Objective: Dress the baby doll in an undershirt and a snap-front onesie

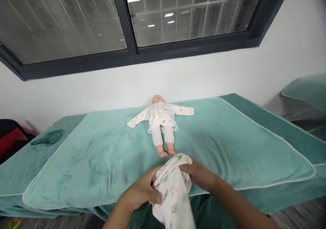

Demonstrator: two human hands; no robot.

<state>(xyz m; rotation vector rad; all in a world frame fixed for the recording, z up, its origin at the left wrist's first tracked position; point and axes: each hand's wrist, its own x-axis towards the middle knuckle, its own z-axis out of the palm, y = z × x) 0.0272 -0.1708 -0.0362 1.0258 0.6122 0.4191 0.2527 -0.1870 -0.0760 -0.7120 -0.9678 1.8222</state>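
Observation:
Between my two hands is a white printed baby garment (174,195), bunched at its top edge and hanging down toward me; its exact cut does not show. My left hand (144,188) grips its left side, thumb in front. My right hand (198,173) pinches the upper right edge, fingers partly hidden behind the cloth. Just beyond, a baby doll (162,151) lies on its back with its feet toward me. It wears a white patterned jacket (163,115) with sleeves spread wide and white leggings (169,134); its feet are bare.
The doll lies on a light green towel (102,161) with white piping, over a darker green covered bed (270,123) with a face hole (48,137). A white wall (102,94) and a dark-framed window (152,54) stand behind. A red and black object (11,139) sits at left.

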